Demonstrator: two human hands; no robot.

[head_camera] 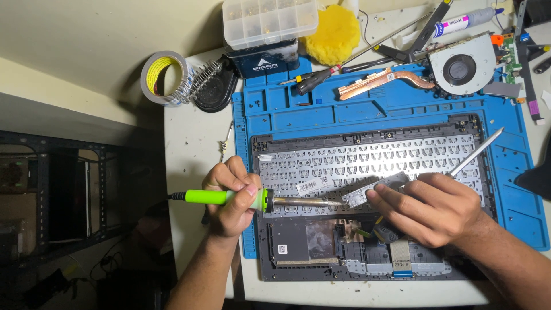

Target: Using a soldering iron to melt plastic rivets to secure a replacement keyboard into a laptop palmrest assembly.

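Observation:
My left hand [232,198] grips a soldering iron [258,200] by its bright green handle, the metal tip pointing right. That tip reaches a small silver strip [373,188] lying on the underside of a laptop keyboard frame [367,158]. My right hand [430,206] presses fingertips on the strip and holds silver tweezers [476,152] that stick out up and to the right. The dark laptop case [304,241] lies on a blue work mat [321,112].
A cooling fan [462,66] with a copper heat pipe [381,80] lies at the mat's far side, beside a screwdriver [313,80]. A clear parts box [268,20], yellow pad [332,34], tape roll [163,77] and coiled iron stand [206,83] sit at the back. The table's left edge drops off.

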